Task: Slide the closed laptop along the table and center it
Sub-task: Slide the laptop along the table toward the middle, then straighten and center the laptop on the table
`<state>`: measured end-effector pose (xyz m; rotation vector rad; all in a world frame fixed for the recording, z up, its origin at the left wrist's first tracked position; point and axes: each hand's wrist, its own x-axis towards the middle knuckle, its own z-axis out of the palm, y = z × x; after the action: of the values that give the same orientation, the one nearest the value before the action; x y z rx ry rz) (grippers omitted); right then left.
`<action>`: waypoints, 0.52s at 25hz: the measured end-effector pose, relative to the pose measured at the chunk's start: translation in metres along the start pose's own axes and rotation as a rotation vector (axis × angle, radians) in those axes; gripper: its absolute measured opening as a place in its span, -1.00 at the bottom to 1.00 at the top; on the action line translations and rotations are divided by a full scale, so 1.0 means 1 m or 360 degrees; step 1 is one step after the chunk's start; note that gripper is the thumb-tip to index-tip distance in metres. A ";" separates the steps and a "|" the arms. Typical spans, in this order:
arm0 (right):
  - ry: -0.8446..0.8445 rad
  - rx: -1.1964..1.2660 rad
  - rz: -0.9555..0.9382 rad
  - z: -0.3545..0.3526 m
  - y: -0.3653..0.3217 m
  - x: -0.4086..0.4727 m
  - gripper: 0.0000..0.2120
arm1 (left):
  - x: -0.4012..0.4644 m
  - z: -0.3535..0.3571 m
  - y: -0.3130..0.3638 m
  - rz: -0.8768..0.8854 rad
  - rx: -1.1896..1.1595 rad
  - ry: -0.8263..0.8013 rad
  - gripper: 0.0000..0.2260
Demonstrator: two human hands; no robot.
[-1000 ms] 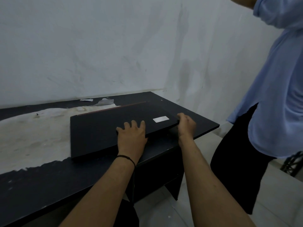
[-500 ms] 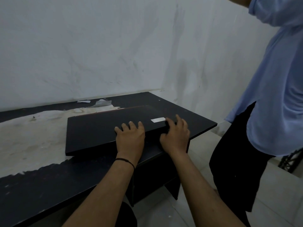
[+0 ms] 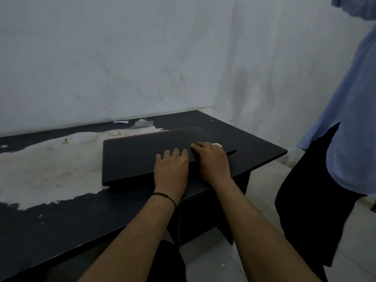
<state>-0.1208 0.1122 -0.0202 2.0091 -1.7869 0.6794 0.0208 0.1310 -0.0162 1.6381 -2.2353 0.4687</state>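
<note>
The laptop [image 3: 146,157] has been slid leftward along the table [image 3: 254,147]; the right hand [image 3: 213,161] has been brought onto its lid beside the left hand [image 3: 171,169], both flat and open; centring seems unfinished.

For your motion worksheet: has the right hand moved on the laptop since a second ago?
Yes. The right hand came off the laptop's right corner onto the lid, leftward, partly covering the fixed white sticker.
</note>
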 end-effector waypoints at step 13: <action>0.0126 -0.0066 -0.0139 -0.009 -0.012 -0.002 -0.36 | -0.017 -0.020 -0.067 -0.0126 0.0241 -0.0113 -0.44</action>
<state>-0.1101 0.1206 -0.0132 1.9919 -1.6448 0.6798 0.0912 0.1355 -0.0020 1.8384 -2.2235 0.5806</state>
